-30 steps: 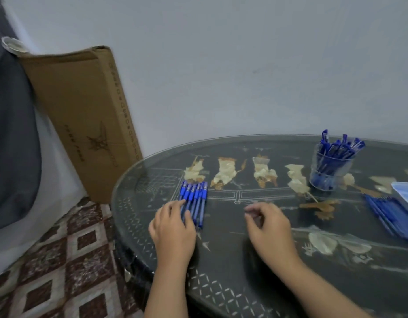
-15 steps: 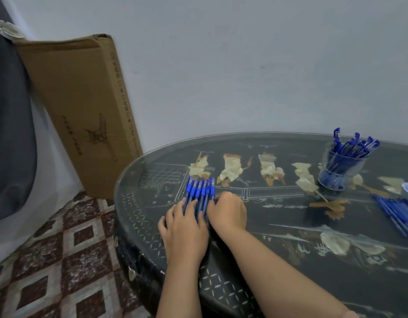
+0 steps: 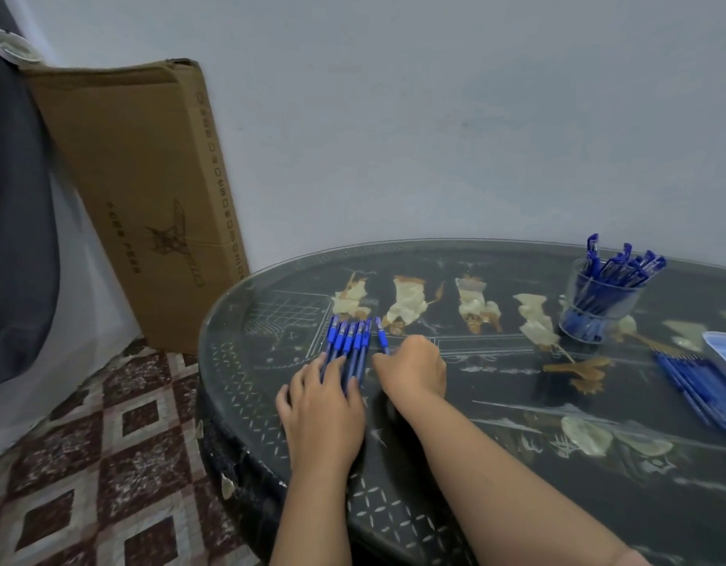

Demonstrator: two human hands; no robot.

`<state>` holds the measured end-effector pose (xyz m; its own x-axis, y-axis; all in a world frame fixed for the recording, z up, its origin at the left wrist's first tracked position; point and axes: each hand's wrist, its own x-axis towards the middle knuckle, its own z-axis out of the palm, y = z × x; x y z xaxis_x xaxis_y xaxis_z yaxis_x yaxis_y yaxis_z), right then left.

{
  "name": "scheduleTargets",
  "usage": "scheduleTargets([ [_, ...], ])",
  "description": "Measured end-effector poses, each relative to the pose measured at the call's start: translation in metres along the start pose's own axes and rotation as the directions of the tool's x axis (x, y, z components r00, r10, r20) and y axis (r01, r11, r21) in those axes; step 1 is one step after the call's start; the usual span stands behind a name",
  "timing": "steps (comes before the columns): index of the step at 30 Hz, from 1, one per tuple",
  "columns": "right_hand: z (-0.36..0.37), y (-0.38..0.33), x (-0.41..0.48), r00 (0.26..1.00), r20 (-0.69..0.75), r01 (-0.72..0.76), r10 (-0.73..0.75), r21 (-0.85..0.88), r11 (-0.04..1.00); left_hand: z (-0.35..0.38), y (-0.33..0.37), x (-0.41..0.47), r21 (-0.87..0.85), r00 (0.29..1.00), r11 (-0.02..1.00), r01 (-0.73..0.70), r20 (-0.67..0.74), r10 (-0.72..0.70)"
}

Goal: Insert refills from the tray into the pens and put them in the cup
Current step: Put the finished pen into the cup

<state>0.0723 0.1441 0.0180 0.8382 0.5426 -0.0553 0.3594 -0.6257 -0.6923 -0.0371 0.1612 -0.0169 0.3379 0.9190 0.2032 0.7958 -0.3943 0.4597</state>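
Note:
Several blue pens [image 3: 347, 341] lie side by side on the dark glass-topped table [image 3: 475, 422] near its left edge. My left hand [image 3: 322, 406] rests flat on their near ends with straight fingers. My right hand [image 3: 414, 367] grips one pen [image 3: 381, 337] that sits a little apart from the row on its right. A clear cup [image 3: 598, 310] full of blue pens stands at the back right. A pile of blue refills [image 3: 696, 381] lies beside a pale blue tray [image 3: 724, 351] at the right edge.
A tall cardboard box [image 3: 149, 198] leans against the wall left of the table. Dark cloth [image 3: 14, 239] hangs at the far left. Patterned floor tiles [image 3: 88, 463] show below the table's rounded edge.
My right hand came left from the table's middle to the pen row and has drawn one pen away from the others. My left hand stays on the pens.

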Motion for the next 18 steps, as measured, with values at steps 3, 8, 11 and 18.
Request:
scheduleTargets([
  [3,-0.016,0.021,-0.003,0.997,-0.012,0.078,-0.078,-0.018,0.997,0.000,0.000,0.001,-0.019,1.000,1.000,0.013,0.002,-0.013],
  [8,-0.043,0.080,-0.012,0.954,-0.062,0.290,-0.292,-0.048,0.956,-0.005,-0.001,0.005,-0.089,0.999,0.995,0.052,-0.006,-0.053],
  [11,-0.060,0.118,-0.018,0.903,-0.123,0.407,-0.413,-0.067,0.911,-0.010,0.002,0.007,-0.130,0.996,0.989,0.069,-0.055,-0.076],
  [18,-0.119,0.195,-0.025,0.775,-0.205,0.570,-0.598,-0.182,0.801,-0.005,0.052,-0.009,-0.300,0.967,0.923,-0.242,-0.158,0.202],
])
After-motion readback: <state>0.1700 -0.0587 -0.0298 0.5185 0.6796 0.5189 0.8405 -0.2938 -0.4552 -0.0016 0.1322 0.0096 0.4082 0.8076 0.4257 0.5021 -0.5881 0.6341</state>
